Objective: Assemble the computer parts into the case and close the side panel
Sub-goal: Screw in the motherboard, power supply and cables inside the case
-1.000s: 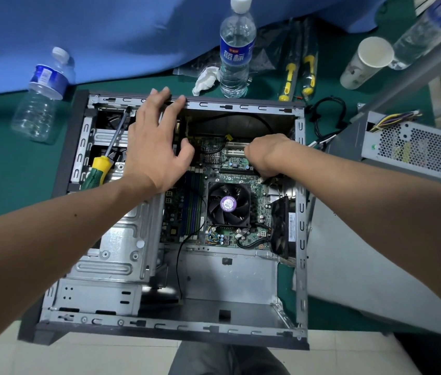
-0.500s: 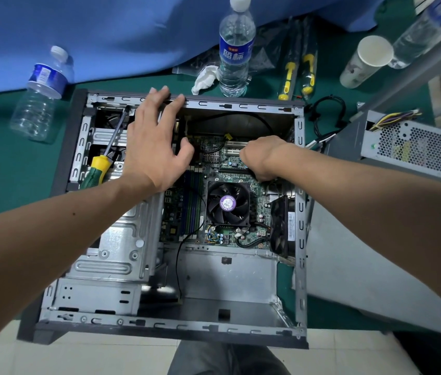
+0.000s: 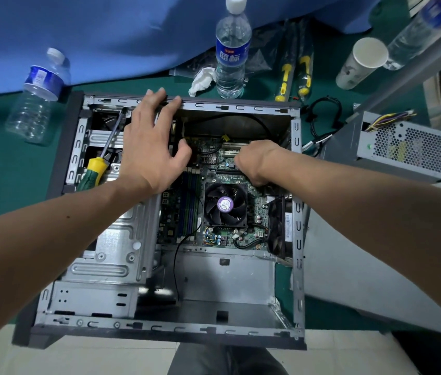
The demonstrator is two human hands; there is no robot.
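Case (image 3: pixel 84 201) is laid open on the green mat, motherboard (image 3: pixel 214 234) already seated. Its far rim is pressed by the flat-fingered left hand (image 3: pixel 151 147); the right hand (image 3: pixel 254 161) is curled at the slots, its contents hidden. Power supply (image 3: pixel 406 150) and side panel (image 3: pixel 362 272) remain outside.

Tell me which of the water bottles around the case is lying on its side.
The bottle at the far right, by the paper cup, lies on its side. The one behind the case stands upright with a white cap; the left one also stands.
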